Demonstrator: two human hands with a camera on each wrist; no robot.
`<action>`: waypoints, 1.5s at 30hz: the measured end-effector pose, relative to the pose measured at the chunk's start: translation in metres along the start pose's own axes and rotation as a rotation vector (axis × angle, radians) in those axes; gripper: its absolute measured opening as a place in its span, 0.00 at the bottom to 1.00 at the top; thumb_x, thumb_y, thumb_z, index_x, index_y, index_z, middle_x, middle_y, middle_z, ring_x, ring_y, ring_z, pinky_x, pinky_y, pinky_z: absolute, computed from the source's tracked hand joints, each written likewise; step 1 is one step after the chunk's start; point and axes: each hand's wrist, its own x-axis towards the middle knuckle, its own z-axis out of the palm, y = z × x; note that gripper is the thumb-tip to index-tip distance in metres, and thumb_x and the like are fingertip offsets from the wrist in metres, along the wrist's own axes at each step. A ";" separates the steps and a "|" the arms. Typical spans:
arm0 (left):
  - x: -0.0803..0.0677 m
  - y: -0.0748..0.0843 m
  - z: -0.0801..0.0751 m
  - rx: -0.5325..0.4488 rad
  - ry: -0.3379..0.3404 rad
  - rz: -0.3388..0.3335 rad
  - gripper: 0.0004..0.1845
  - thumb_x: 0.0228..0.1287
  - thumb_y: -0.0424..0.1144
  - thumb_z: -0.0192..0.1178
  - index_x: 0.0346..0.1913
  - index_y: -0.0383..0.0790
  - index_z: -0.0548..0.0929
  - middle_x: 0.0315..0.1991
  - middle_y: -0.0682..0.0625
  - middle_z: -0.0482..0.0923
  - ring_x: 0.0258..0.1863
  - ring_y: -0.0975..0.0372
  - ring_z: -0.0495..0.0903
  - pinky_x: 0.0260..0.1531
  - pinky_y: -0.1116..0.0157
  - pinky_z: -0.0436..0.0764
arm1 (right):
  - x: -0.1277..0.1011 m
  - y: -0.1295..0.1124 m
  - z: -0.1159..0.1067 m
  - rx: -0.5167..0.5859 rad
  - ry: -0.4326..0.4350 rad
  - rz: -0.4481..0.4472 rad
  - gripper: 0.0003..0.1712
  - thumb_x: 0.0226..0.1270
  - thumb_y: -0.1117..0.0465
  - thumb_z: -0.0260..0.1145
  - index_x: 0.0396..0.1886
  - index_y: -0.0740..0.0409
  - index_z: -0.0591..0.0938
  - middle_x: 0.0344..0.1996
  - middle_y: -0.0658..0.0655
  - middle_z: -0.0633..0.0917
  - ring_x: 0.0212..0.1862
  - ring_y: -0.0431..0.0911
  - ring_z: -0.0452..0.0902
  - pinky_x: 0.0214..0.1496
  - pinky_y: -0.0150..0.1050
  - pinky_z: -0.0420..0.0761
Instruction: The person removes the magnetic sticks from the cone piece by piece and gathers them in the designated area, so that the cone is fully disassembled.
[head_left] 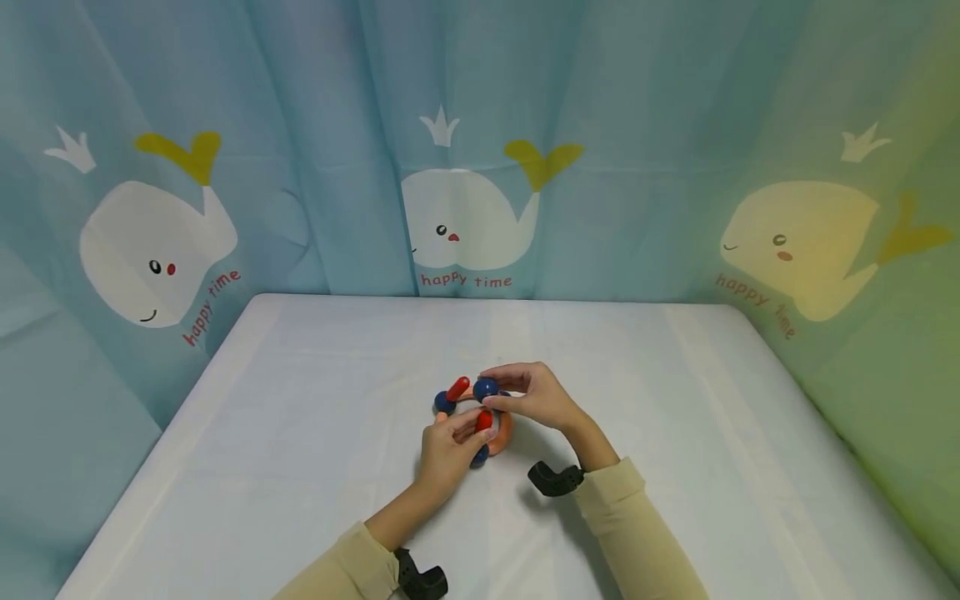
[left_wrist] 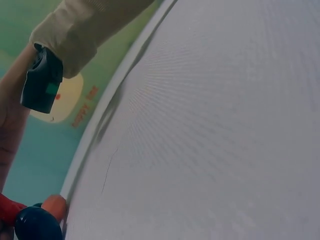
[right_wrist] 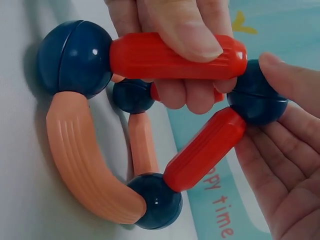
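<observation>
A ball-and-rod building toy stands mid-table, its ring of orange curved rods (right_wrist: 85,155) and blue balls (right_wrist: 156,202) lying low. My left hand (head_left: 444,457) pinches a red rod (right_wrist: 135,56) between thumb and fingers. One end of that rod meets a blue ball (right_wrist: 75,57) of the ring, the other a raised blue ball (right_wrist: 257,97). My right hand (head_left: 542,400) grips this raised ball between thumb and fingers. A second red rod (right_wrist: 205,149) slants from it down to the ring. Another red rod (head_left: 458,388) leans up at the left. Fingers partly hide the ring.
The white table (head_left: 315,400) runs back to a blue-green curtain (head_left: 330,125) printed with whales. A black wrist strap mount (head_left: 555,479) sits on the right wrist and another (head_left: 422,577) on the left, both close over the tabletop.
</observation>
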 end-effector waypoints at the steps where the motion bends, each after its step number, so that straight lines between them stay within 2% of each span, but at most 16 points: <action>1: 0.001 -0.001 -0.002 0.008 -0.004 0.008 0.17 0.51 0.21 0.64 0.45 0.18 0.78 0.40 0.33 0.79 0.41 0.48 0.80 0.39 0.64 0.79 | -0.001 0.000 0.000 0.006 0.010 0.010 0.20 0.55 0.73 0.66 0.48 0.76 0.77 0.43 0.68 0.81 0.46 0.58 0.78 0.51 0.51 0.74; 2: 0.001 0.003 -0.004 0.013 -0.011 0.009 0.17 0.50 0.21 0.63 0.45 0.17 0.78 0.40 0.32 0.79 0.40 0.47 0.80 0.39 0.63 0.79 | -0.001 -0.001 0.001 0.011 0.021 0.015 0.20 0.55 0.73 0.67 0.48 0.76 0.77 0.43 0.68 0.81 0.46 0.58 0.77 0.51 0.51 0.74; 10: 0.012 -0.009 -0.025 0.014 -0.100 0.020 0.16 0.52 0.24 0.64 0.47 0.23 0.80 0.40 0.36 0.81 0.41 0.50 0.81 0.40 0.64 0.79 | -0.006 -0.003 0.005 0.029 0.094 0.036 0.19 0.54 0.73 0.68 0.47 0.77 0.77 0.42 0.68 0.81 0.46 0.58 0.78 0.51 0.55 0.72; 14: 0.016 -0.012 -0.032 0.010 -0.151 0.021 0.17 0.53 0.24 0.63 0.47 0.21 0.78 0.40 0.35 0.80 0.42 0.48 0.80 0.41 0.63 0.79 | -0.006 -0.002 0.008 0.032 0.123 0.045 0.19 0.54 0.73 0.68 0.46 0.76 0.78 0.43 0.68 0.81 0.46 0.58 0.78 0.51 0.54 0.73; 19: 0.022 -0.016 -0.040 0.003 -0.161 0.020 0.17 0.53 0.22 0.63 0.47 0.18 0.77 0.41 0.32 0.79 0.41 0.46 0.80 0.40 0.65 0.79 | -0.008 -0.004 0.012 0.052 0.147 0.049 0.19 0.54 0.72 0.68 0.47 0.76 0.77 0.44 0.69 0.80 0.47 0.59 0.77 0.51 0.53 0.73; 26: 0.026 -0.018 -0.048 0.040 -0.199 0.028 0.17 0.54 0.24 0.62 0.48 0.19 0.77 0.41 0.32 0.79 0.41 0.47 0.80 0.39 0.67 0.79 | -0.007 -0.004 0.016 0.056 0.180 0.065 0.19 0.54 0.72 0.68 0.46 0.76 0.78 0.44 0.68 0.81 0.47 0.59 0.77 0.51 0.46 0.75; 30: 0.030 -0.030 -0.047 0.013 -0.219 0.030 0.20 0.52 0.24 0.65 0.50 0.21 0.77 0.43 0.33 0.79 0.44 0.49 0.79 0.40 0.63 0.79 | -0.008 -0.005 0.018 0.066 0.200 0.081 0.20 0.54 0.72 0.68 0.47 0.77 0.77 0.44 0.68 0.80 0.47 0.59 0.77 0.51 0.49 0.74; 34: 0.037 -0.048 -0.039 0.063 -0.193 0.036 0.25 0.48 0.31 0.70 0.52 0.30 0.79 0.46 0.40 0.79 0.46 0.57 0.79 0.41 0.66 0.78 | -0.008 -0.005 0.019 0.070 0.213 0.076 0.20 0.54 0.72 0.68 0.47 0.77 0.77 0.44 0.69 0.80 0.48 0.59 0.77 0.51 0.50 0.74; 36: 0.040 -0.053 -0.033 0.130 -0.158 0.043 0.25 0.47 0.36 0.72 0.52 0.35 0.80 0.45 0.46 0.81 0.41 0.63 0.79 0.37 0.71 0.78 | -0.009 -0.005 0.019 0.075 0.216 0.069 0.20 0.54 0.73 0.68 0.46 0.78 0.77 0.44 0.69 0.80 0.48 0.60 0.77 0.51 0.49 0.74; 38: 0.042 -0.053 -0.026 0.194 -0.122 0.069 0.24 0.46 0.39 0.73 0.49 0.38 0.83 0.39 0.50 0.83 0.33 0.66 0.76 0.28 0.74 0.74 | -0.009 -0.005 0.020 0.077 0.222 0.070 0.20 0.53 0.73 0.68 0.47 0.77 0.77 0.44 0.69 0.80 0.48 0.60 0.77 0.50 0.48 0.75; 40: 0.043 -0.053 -0.020 0.245 -0.090 0.109 0.21 0.44 0.40 0.73 0.45 0.39 0.85 0.31 0.53 0.84 0.26 0.67 0.72 0.21 0.72 0.69 | -0.009 -0.005 0.020 0.074 0.231 0.073 0.20 0.53 0.73 0.68 0.46 0.77 0.77 0.44 0.69 0.80 0.48 0.60 0.77 0.50 0.48 0.75; 43: 0.045 -0.053 -0.014 0.296 -0.039 0.174 0.15 0.43 0.38 0.73 0.37 0.38 0.88 0.22 0.54 0.82 0.21 0.67 0.69 0.18 0.71 0.67 | -0.009 -0.006 0.021 0.071 0.236 0.071 0.20 0.53 0.73 0.68 0.46 0.77 0.77 0.44 0.70 0.80 0.48 0.59 0.77 0.50 0.49 0.75; 45: 0.045 -0.054 -0.012 0.303 -0.016 0.194 0.12 0.43 0.35 0.73 0.34 0.36 0.88 0.22 0.53 0.82 0.20 0.68 0.70 0.17 0.71 0.68 | -0.009 -0.006 0.022 0.076 0.238 0.067 0.20 0.52 0.74 0.68 0.46 0.78 0.77 0.44 0.70 0.80 0.48 0.60 0.77 0.51 0.50 0.74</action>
